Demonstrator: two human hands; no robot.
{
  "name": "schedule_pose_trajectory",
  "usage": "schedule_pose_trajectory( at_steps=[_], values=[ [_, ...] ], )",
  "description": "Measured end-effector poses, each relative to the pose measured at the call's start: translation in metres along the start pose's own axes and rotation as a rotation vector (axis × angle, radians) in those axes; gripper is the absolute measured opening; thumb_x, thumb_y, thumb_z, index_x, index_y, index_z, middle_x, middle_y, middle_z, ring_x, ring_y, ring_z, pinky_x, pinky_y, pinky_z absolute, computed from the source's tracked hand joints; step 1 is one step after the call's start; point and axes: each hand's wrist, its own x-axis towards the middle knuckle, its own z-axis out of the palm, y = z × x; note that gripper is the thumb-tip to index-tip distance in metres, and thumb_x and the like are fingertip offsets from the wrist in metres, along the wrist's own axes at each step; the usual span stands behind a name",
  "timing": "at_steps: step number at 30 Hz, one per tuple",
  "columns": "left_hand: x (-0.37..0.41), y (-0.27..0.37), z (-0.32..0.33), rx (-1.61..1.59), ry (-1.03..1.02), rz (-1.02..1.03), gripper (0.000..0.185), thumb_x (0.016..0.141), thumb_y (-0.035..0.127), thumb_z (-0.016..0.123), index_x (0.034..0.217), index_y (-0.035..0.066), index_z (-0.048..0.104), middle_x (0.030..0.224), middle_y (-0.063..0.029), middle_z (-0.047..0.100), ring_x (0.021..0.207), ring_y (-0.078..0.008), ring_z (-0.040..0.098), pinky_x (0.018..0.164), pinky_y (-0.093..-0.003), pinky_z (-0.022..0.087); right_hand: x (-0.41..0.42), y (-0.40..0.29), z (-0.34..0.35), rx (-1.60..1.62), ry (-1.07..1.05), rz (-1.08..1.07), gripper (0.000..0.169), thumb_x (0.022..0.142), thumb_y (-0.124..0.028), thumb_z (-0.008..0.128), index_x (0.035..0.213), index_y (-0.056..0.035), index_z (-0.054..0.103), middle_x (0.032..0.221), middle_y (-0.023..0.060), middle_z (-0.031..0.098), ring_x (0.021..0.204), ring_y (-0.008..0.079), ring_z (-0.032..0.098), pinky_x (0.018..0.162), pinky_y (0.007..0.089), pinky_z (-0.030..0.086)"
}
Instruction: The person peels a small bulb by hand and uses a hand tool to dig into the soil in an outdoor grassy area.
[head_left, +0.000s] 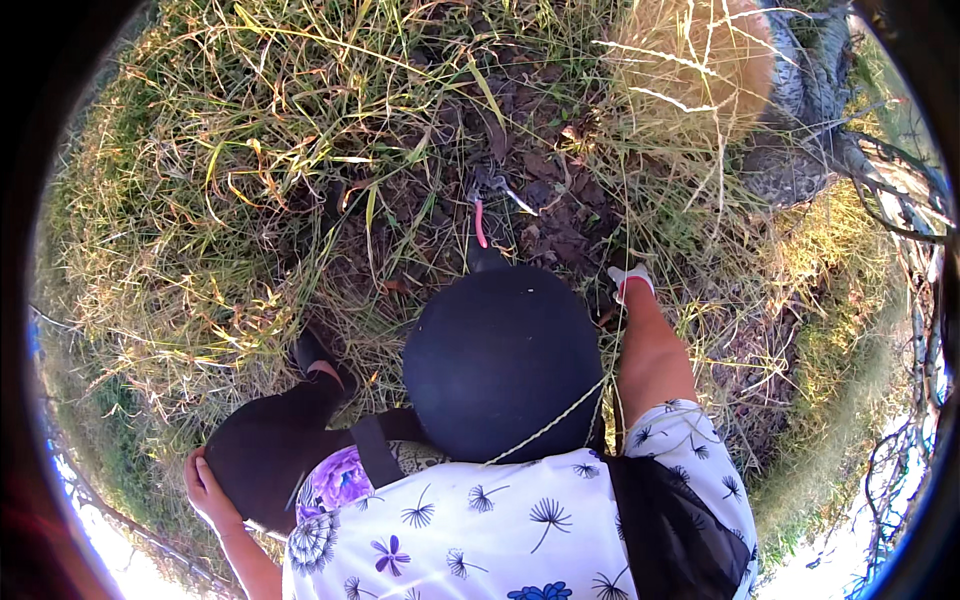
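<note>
My left hand (206, 484) is bare and rests against the side of my left knee (255, 457), in dark trousers. It holds nothing that shows. On the right, my right hand (630, 281) reaches down to the ground in a white glove with a red cuff. Its fingers are partly lost in grass, and whether they hold anything cannot be made out. Left of that hand, beyond my bent right knee (502, 360), a pair of pruning shears (491, 196) lies on dark soil and dry leaves. One handle is red, the other looks like bare metal.
Tall, partly dry grass (247, 157) surrounds the soil patch. A tree trunk (806, 97) stands at upper right, beside a rounded tan shape (690, 67) I cannot identify. Thin twigs (892, 187) stick out at the right. A pale stalk (551, 426) crosses before my knee.
</note>
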Motion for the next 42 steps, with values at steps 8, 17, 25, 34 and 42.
schedule_pose_trajectory(
  at_steps=[8,17,25,34,42],
  values=[
    [0.004,-0.011,0.005,-0.033,0.012,0.045,0.027,0.092,0.020,0.043,0.100,0.001,0.060,0.098,-0.0083,0.059,0.094,-0.0204,0.054,0.086,-0.0323,0.040,-0.063,-0.044,-0.012,-0.256,-0.024,-0.227,0.040,0.081,-0.031,0.048,0.108,-0.0049,0.061,0.115,0.0201,0.056,0.107,0.0363,0.054,0.089,0.0425,0.044],
    [-0.005,-0.002,0.002,-0.014,0.041,0.040,0.026,0.092,0.019,0.043,0.100,0.002,0.061,0.099,-0.0096,0.059,0.094,-0.0219,0.055,0.087,-0.0321,0.040,-0.132,-0.032,-0.042,-0.529,-0.036,-0.464,0.035,0.083,-0.025,0.044,0.106,-0.0067,0.062,0.109,0.0207,0.059,0.103,0.0364,0.056,0.086,0.0433,0.046],
    [-0.005,-0.001,0.006,-0.044,0.077,0.091,0.025,0.091,0.018,0.044,0.098,0.001,0.061,0.096,-0.0097,0.058,0.091,-0.0230,0.055,0.086,-0.0325,0.041,-0.151,0.210,0.040,-1.288,-0.478,-0.378,0.027,0.079,-0.026,0.060,0.105,-0.0200,0.066,0.109,0.0025,0.064,0.092,0.0182,0.063,0.074,0.0390,0.050],
    [0.005,-0.002,0.006,-0.060,0.059,0.104,0.023,0.090,0.016,0.044,0.097,0.001,0.060,0.096,-0.0103,0.058,0.091,-0.0243,0.055,0.085,-0.0331,0.041,-0.209,0.262,0.044,-0.886,-0.598,-0.251,0.033,0.084,-0.029,0.048,0.108,-0.0103,0.062,0.112,0.0163,0.060,0.105,0.0294,0.057,0.082,0.0414,0.047],
    [-0.001,0.022,0.010,-0.064,0.103,0.186,0.021,0.089,0.014,0.045,0.097,0.001,0.059,0.097,-0.0120,0.058,0.093,-0.0260,0.056,0.085,-0.0341,0.041,-0.147,0.137,-0.047,-1.169,-0.480,-0.451,0.038,0.075,-0.027,0.059,0.108,-0.0071,0.062,0.112,0.0172,0.060,0.101,0.0327,0.059,0.083,0.0420,0.047]
  ],
)
